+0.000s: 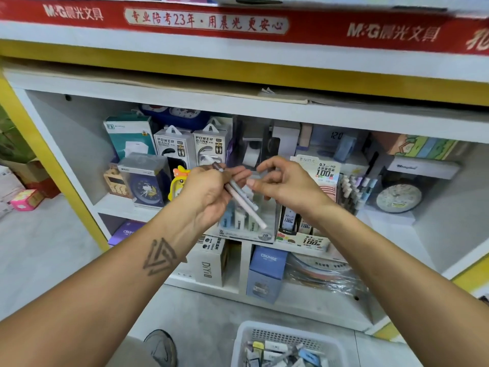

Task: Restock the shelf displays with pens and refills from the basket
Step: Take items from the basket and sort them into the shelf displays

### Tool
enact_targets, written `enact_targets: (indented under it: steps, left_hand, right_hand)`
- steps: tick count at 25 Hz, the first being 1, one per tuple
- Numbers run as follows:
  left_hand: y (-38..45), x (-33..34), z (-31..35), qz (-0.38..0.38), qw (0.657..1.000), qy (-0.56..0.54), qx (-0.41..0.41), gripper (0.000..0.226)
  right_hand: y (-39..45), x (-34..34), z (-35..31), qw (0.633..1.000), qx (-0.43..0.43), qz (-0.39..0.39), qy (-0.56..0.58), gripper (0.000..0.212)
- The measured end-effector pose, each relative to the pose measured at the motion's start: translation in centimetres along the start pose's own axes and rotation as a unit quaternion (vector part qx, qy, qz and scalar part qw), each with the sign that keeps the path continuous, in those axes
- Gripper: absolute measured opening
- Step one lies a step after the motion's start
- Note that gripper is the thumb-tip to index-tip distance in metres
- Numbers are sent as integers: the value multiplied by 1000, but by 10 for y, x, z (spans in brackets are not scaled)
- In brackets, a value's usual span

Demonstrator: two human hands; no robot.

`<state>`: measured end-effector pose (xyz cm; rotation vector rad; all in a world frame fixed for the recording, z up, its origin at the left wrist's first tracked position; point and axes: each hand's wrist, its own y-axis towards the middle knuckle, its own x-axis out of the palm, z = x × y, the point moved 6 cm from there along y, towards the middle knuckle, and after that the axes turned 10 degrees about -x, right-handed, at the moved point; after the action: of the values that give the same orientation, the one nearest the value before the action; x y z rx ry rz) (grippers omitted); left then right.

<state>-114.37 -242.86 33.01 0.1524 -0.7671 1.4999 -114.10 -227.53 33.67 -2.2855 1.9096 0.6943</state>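
Left hand (pixel 211 192) fingers clasp slim pastel pens (pixel 244 201); right hand (pixel 284 182) fingers curl loosely, empty.

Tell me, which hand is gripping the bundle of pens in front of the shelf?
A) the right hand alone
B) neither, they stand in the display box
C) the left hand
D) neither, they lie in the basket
C: the left hand is closed around the pens, while the right hand hovers beside them with its fingers loosely curled.

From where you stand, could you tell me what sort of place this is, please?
Most likely a stationery shop: a red M&G stationery brand banner tops white shelves of boxed power banks, and the left hand holds pastel pens.
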Motion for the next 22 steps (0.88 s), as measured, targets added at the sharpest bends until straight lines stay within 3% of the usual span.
enact_targets:
  steps: [4, 9, 11, 15, 22]
  left_hand:
    - [1, 22, -5, -19, 999, -25, 19, 22]
    - [0, 62, -20, -31, 998, -11, 46, 14]
    - [0, 69, -17, -15, 997, -9, 73, 14]
    - [1, 85, -36, 12, 998, 0, 61, 17]
    - [4, 116, -89, -25, 994, 106, -7, 16]
  right_hand:
    - [-14, 1, -2, 998, -6, -58, -16, 47]
    - [-41, -43, 2, 993, 19, -102, -54, 49]
    - [-57, -63, 6, 989, 42, -124, -71, 62]
    - [-80, -116, 12, 997, 46, -43, -53, 99]
    - [-100, -155, 11, 996, 22, 40, -76, 90]
